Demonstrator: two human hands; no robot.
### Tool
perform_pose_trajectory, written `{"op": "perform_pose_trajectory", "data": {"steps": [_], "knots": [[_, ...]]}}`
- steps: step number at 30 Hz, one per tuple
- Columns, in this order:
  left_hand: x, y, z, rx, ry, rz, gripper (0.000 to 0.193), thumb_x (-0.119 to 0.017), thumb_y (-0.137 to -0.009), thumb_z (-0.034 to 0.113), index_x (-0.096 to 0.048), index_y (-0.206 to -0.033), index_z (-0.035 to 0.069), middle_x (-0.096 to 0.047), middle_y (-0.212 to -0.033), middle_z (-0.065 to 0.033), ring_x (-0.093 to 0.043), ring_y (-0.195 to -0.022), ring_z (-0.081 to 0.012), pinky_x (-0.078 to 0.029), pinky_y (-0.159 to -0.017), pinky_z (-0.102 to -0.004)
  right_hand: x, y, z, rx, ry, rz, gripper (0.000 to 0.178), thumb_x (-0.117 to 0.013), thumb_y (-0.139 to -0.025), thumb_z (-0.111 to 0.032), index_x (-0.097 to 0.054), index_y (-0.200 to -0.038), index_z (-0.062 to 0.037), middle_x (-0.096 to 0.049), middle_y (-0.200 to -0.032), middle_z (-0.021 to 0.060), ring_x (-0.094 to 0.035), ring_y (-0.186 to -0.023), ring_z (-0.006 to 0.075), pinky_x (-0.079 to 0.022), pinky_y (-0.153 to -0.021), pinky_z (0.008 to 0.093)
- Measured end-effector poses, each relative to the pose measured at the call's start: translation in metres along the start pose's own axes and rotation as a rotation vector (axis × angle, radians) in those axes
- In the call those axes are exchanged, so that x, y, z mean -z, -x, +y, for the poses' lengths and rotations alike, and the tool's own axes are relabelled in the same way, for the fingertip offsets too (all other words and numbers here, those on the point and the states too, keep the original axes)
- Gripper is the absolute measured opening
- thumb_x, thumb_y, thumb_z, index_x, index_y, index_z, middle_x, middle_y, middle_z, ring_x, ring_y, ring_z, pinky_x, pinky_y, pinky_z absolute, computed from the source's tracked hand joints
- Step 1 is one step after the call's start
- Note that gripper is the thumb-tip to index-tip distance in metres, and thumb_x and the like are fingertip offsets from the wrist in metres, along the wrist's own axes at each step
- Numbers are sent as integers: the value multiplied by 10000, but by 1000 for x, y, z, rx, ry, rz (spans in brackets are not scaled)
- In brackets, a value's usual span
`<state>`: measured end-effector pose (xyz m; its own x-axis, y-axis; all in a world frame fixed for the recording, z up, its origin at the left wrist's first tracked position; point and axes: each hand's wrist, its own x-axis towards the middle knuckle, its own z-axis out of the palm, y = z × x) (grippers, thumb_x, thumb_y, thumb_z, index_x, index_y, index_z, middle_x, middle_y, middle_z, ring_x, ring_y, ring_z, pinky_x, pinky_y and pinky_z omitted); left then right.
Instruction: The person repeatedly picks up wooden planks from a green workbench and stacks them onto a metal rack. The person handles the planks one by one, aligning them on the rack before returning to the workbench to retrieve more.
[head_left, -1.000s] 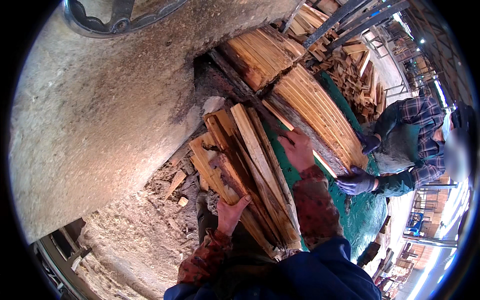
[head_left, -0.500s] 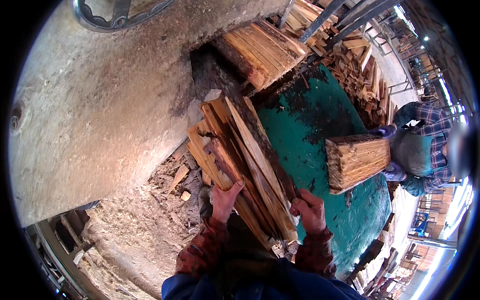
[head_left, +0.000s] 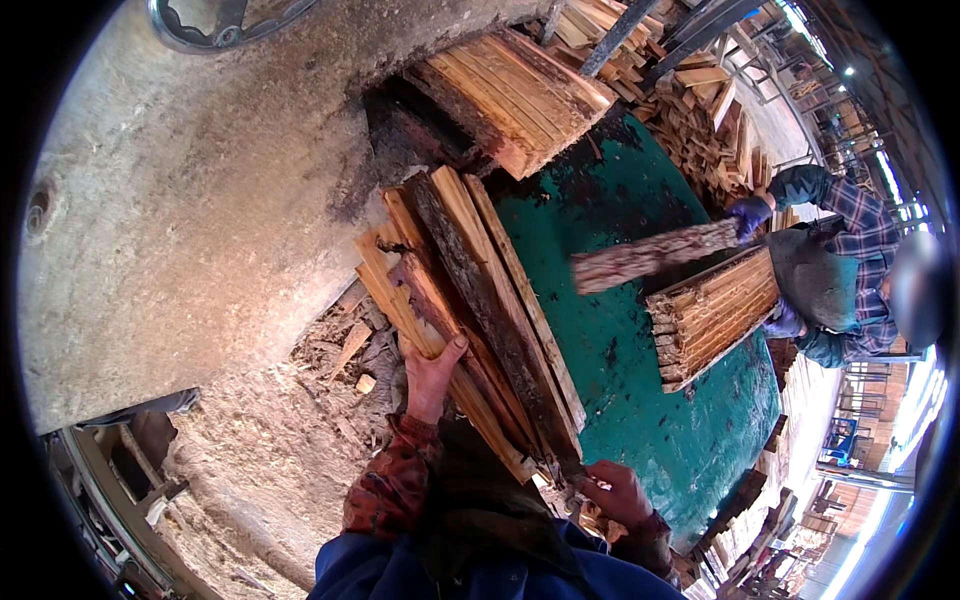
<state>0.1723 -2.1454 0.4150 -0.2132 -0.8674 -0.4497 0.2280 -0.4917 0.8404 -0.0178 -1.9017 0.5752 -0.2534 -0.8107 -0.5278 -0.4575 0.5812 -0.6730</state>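
Observation:
In front of me lies a loose bundle of rough wood slabs [head_left: 505, 310], at the near left side of a green surface [head_left: 640, 440]. My left hand [head_left: 430, 378] grips the outer left slab [head_left: 408, 305], thumb on top. A dark bark-faced slab [head_left: 490, 310] runs along the middle of the bundle, bark side up. At its near end is my right hand [head_left: 617, 493], fingers curled in against it; the exact hold is partly hidden. Two paler boards lie along the bundle's right side.
Across the green surface, a co-worker [head_left: 850, 270] lifts a bark slab [head_left: 655, 255] beside a board stack [head_left: 715, 320]. Another board stack [head_left: 515, 95] lies ahead. A broad dusty panel with a handwheel [head_left: 228, 25] fills the left. Scrap wood [head_left: 715, 120] is heaped behind; sawdust [head_left: 270, 470] lies below.
My right hand has moved down to the bundle's near end. The bark-faced slab now lies bark up, with pale boards at its right. The co-worker has lifted a bark slab from the stack.

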Motion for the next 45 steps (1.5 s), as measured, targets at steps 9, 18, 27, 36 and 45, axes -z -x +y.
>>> {"op": "perform_pose_trajectory", "data": {"steps": [9,18,27,36,45], "knots": [[-9,3,4,123,17,60,518,-779,-795,209,-534,-1193,-15,-607,-1094,-53,-580,-934,-150,-493,-819,-293,28,-60,-40,186,275,300,244,-714,-797,-131,-668,-998,-1,-635,-830,133,-637,-678,242,-503,-603,329],[-4,0,-6,73,14,53,468,-783,-799,230,-585,-1137,-24,-644,-1033,-53,-596,-896,-144,-495,-813,-284,55,-189,-61,249,282,367,329,-700,-800,-151,-629,-1088,-8,-614,-940,149,-637,-798,314,-517,-686,391],[-5,2,0,45,48,40,438,-795,-795,226,-607,-1112,-11,-649,-1007,-37,-603,-875,-129,-504,-790,-269,89,-303,-39,427,835,349,714,-760,-713,-150,-448,-1351,-77,-392,-1409,135,-313,-1354,369,-319,-1093,463],[-5,3,7,84,-11,36,393,-795,-794,229,-616,-1055,-5,-652,-940,-15,-607,-812,-120,-509,-758,-270,116,-326,-43,438,1082,228,731,-840,-520,-295,-577,-1180,-125,-476,-1058,65,-430,-1092,289,-294,-950,523],[-8,3,6,92,9,44,425,-791,-798,220,-599,-1095,-17,-637,-1016,-33,-593,-878,-122,-496,-798,-271,149,-284,-43,577,1061,349,404,-800,-631,-166,-515,-907,-88,-488,-937,109,-540,-920,342,-436,-827,431]]}}
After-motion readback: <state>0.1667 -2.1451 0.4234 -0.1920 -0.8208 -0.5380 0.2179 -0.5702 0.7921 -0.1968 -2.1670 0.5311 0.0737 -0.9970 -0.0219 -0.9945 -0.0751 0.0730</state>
